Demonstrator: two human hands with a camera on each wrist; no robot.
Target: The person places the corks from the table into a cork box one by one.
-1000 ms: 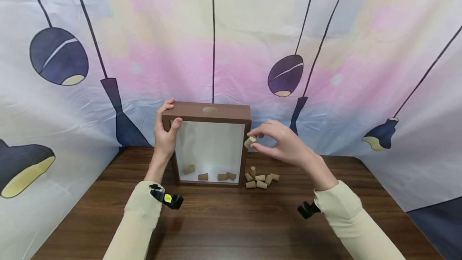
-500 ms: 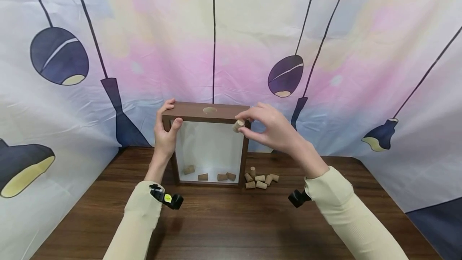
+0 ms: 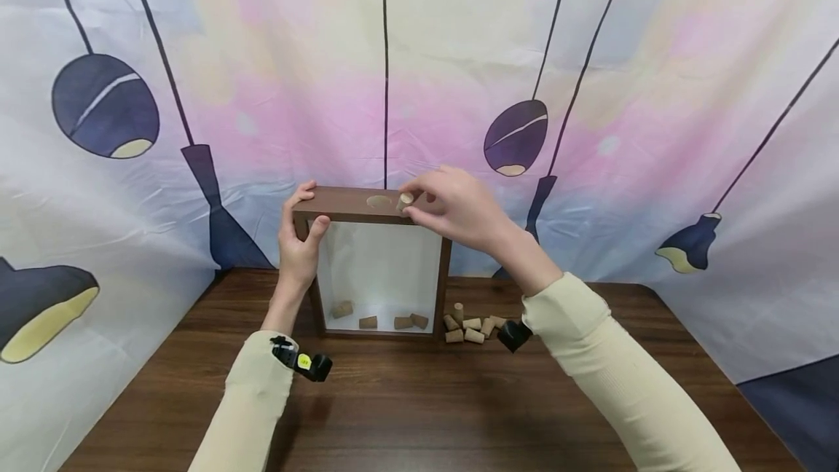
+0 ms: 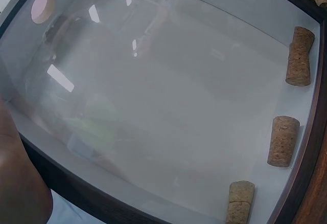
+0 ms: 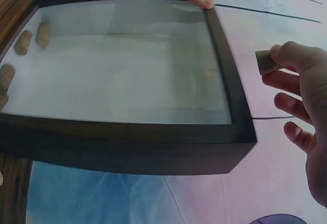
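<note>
A brown wooden shadow box point(image 3: 341, 202) with a clear front stands upright on the table. A round hole point(image 3: 379, 202) is in its top. Several corks point(image 4: 283, 141) lie inside along its bottom. My left hand point(image 3: 300, 246) grips the box's upper left corner, thumb on the front and fingers over the top. Just above the top, right of the hole, my right hand point(image 3: 462, 206) pinches a cork point(image 5: 265, 62) between thumb and index finger. The right wrist view shows that cork apart from the box, with the other fingers loosely curled.
Several loose corks point(image 3: 473, 324) lie on the dark wooden table point(image 3: 393, 406) beside the box's lower right side, one of them upright. A cloth backdrop point(image 3: 295, 57) printed with hanging lamps rises close behind the box.
My right hand has carried the cork up and to the left, from beside the box's right edge to over its top near the hole. The left hand keeps its hold.
</note>
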